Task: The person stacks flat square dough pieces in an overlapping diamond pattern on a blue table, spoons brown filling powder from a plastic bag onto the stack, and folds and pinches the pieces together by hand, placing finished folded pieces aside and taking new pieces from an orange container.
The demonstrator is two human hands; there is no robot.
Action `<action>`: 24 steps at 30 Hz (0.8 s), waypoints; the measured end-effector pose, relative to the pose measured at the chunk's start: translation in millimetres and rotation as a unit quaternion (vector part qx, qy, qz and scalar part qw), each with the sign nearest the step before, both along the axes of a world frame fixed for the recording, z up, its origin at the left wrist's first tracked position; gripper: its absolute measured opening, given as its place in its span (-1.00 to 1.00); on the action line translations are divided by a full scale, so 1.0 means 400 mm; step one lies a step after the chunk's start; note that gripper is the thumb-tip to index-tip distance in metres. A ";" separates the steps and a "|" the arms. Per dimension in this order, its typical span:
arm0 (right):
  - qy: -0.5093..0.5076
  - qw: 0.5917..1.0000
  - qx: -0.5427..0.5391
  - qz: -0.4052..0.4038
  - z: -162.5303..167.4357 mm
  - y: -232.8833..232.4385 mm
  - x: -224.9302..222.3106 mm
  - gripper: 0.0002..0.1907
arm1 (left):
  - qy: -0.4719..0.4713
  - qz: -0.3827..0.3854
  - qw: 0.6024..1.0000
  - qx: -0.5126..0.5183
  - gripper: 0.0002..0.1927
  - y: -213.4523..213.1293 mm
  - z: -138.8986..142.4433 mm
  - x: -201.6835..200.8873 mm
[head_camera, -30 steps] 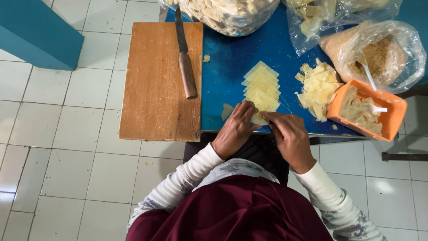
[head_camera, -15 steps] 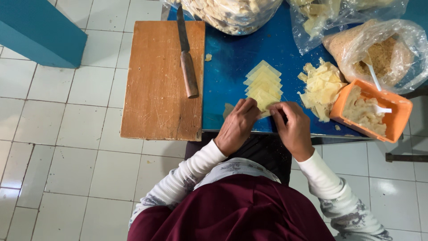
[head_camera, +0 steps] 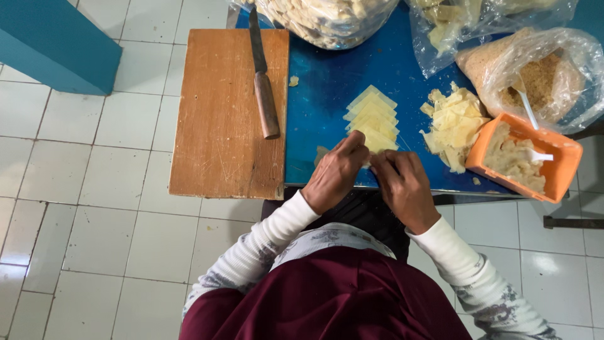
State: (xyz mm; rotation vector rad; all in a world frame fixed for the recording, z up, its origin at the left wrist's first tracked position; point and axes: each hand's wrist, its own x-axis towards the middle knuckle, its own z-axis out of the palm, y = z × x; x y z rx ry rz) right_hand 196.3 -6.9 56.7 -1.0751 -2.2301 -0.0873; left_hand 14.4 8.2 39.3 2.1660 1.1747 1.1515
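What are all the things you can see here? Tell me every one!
Cutting board: one, brown wood, left part of the table.
Knife: one, wooden handle, lying on the board's right side.
Blue table: one, under everything.
Row of wrappers: one row, pale yellow, overlapping, just above the hands.
Loose wrapper pile: one, pale yellow, beside the tub.
Orange tub: one, with pale filling and a white spoon, right.
Plastic bags: three, clear, along the top; the right one holds brown crumbs.
Teal block: one, top left on the white tiled floor.
Left hand: at the row's near end.
Right hand: beside it, fingertips meeting.
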 end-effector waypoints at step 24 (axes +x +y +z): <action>0.112 0.971 -0.211 -0.021 0.026 0.059 0.018 -0.82 | -0.057 -0.042 0.997 0.017 -0.92 0.045 0.005 -0.010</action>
